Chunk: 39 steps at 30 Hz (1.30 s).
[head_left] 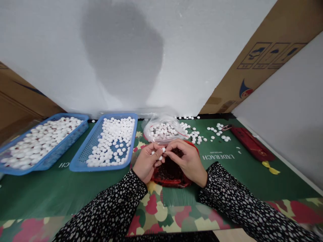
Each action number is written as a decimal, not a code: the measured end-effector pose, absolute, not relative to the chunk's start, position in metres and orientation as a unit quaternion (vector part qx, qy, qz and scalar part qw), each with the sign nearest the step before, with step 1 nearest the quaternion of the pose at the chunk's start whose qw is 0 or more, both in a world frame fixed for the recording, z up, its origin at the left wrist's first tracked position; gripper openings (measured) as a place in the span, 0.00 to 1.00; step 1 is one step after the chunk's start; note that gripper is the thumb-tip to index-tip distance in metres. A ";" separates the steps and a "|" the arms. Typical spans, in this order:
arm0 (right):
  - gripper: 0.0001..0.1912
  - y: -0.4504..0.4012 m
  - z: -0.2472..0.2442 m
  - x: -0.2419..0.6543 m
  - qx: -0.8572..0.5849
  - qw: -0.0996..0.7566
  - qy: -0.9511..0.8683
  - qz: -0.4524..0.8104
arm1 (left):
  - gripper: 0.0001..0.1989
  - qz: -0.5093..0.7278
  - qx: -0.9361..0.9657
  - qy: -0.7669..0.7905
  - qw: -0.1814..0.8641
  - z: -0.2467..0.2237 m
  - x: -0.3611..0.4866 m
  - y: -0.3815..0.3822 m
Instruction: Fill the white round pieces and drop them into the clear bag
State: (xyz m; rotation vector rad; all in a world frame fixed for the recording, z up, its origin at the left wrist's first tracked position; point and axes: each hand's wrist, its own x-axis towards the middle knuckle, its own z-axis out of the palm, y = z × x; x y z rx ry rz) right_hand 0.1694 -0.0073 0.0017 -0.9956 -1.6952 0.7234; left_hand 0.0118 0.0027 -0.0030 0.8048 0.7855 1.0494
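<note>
My left hand [145, 162] is closed around a few small white oval pieces [163, 150], some showing between its fingers. Opposite it, my right hand [189, 160] pinches at the same spot, its thumb and fingertips on one of the white pieces. Directly beneath both hands lies an open red plastic bag [166, 182] with a dark, reddish-brown mass [174, 168] in it. Just beyond the hands, a clear plastic bag [180, 129] holds many more white pieces. What the pieces are made of I cannot tell.
Two blue plastic baskets [78, 161] [84, 125] of white pieces stand at the left. Loose white pieces [196, 137] lie right of the clear bag. Farther right are a dark red pouch [252, 144] and a yellow scrap [271, 168]. Cardboard [254, 64] and white panels [181, 67] enclose the green table [227, 174].
</note>
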 end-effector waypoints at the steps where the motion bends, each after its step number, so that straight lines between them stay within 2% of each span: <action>1: 0.04 -0.007 0.001 0.170 -0.416 0.497 -0.699 0.301 | 0.17 0.474 0.369 0.358 0.715 -0.002 0.012 0.003; 4: 0.02 -0.006 0.001 0.172 -0.421 0.491 -0.690 0.325 | 0.16 0.472 0.390 0.370 0.699 -0.001 0.010 0.002; 8: 0.09 -0.005 0.003 0.177 -0.383 0.466 -0.726 0.330 | 0.17 0.463 0.420 0.378 0.683 0.000 0.009 0.002; 12: 0.10 -0.001 0.008 0.179 -0.353 0.445 -0.773 0.283 | 0.18 0.460 0.417 0.372 0.690 -0.001 0.010 0.003; 16: 0.09 0.020 0.014 0.182 -0.404 0.457 -0.767 0.197 | 0.19 0.470 0.380 0.381 0.699 0.001 0.011 0.006; 19: 0.16 0.037 0.016 0.189 -0.450 0.442 -0.761 0.152 | 0.13 0.466 0.358 0.391 0.709 0.005 0.009 0.008; 22: 0.14 0.037 0.013 0.197 -0.447 0.370 -0.802 0.139 | 0.11 0.473 0.359 0.394 0.701 0.008 0.007 0.009; 26: 0.08 0.016 -0.001 0.196 -0.375 0.176 -0.895 0.162 | 0.14 0.464 0.387 0.392 0.693 0.004 0.006 0.008; 29: 0.07 0.007 -0.011 0.190 -0.391 0.125 -0.901 0.140 | 0.18 0.444 0.385 0.400 0.703 0.001 0.005 0.008; 34: 0.04 0.008 -0.010 0.187 -0.420 0.136 -0.885 0.146 | 0.18 0.446 0.369 0.397 0.712 0.000 0.004 0.009; 39: 0.04 0.009 -0.001 0.191 -0.433 0.293 -0.814 0.252 | 0.17 0.450 0.335 0.385 0.733 0.001 0.004 0.010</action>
